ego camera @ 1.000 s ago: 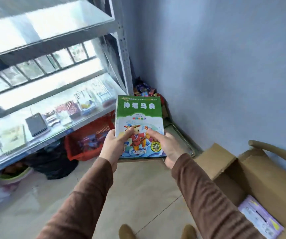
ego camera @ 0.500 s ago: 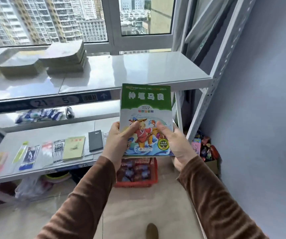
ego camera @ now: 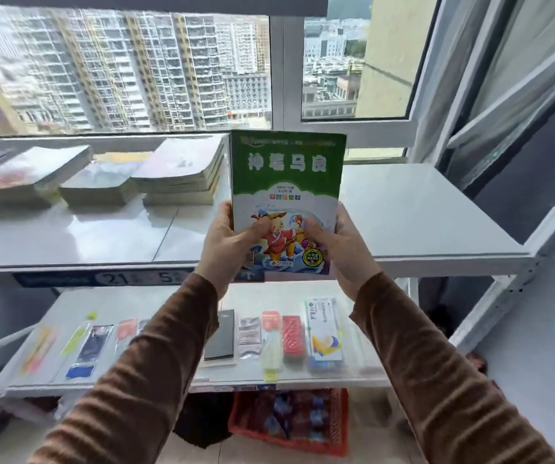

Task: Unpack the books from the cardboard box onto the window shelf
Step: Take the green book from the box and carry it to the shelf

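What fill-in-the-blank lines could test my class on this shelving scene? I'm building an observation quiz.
1. Both hands, left and right, hold a book whose cover top is ____.
2. The book stacks lie on the top shelf to the ____ of the held book.
3. The basket under the lower shelf is ____.

Missing words: green; left; red

On the lower shelf (ego camera: 353,373) lie a black notebook (ego camera: 219,334), flat stationery packets (ego camera: 292,334) and bookmarks (ego camera: 90,346) in a row, beneath it a red basket (ego camera: 336,426) stands on the floor, and high-rise buildings (ego camera: 128,72) fill the window.
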Available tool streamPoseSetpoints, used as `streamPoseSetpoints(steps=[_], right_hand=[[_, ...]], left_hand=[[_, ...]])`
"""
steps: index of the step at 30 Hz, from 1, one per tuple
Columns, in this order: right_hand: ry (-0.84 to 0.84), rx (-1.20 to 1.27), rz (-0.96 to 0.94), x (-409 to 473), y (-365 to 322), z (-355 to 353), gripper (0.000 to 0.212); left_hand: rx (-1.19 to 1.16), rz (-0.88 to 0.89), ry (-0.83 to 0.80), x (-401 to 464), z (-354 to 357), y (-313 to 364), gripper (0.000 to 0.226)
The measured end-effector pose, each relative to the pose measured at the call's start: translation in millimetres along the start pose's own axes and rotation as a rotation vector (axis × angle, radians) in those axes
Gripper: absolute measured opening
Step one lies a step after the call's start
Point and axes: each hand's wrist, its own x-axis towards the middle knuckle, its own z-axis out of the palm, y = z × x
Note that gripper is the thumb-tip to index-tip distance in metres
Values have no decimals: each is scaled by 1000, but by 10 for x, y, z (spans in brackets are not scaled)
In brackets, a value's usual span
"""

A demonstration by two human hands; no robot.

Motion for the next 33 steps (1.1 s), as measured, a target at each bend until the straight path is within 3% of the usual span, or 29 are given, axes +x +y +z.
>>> streamPoseSetpoints(steps=[10, 15, 20, 23, 27, 33], right_hand=[[27, -291, -180, 1178, 160, 111, 44], [17, -324, -164, 1334, 287, 49, 51], [-105, -471, -75, 1457, 359, -176, 64], [-165, -465, 0, 1517, 400, -290, 64], [-119, -470, -45, 1604, 372, -315, 57], [40, -80, 151, 1986, 207, -117, 42]], left_hand=[[417, 314, -28, 1294, -386, -206, 62], [305, 241, -150, 1512, -461, -356, 65], [409, 166, -313, 1605, -633, -492, 63], [386, 119, -306, 1630, -665, -592, 59], [342, 84, -300, 1733, -650, -546, 58], [185, -182, -179, 2074, -581, -289, 44]])
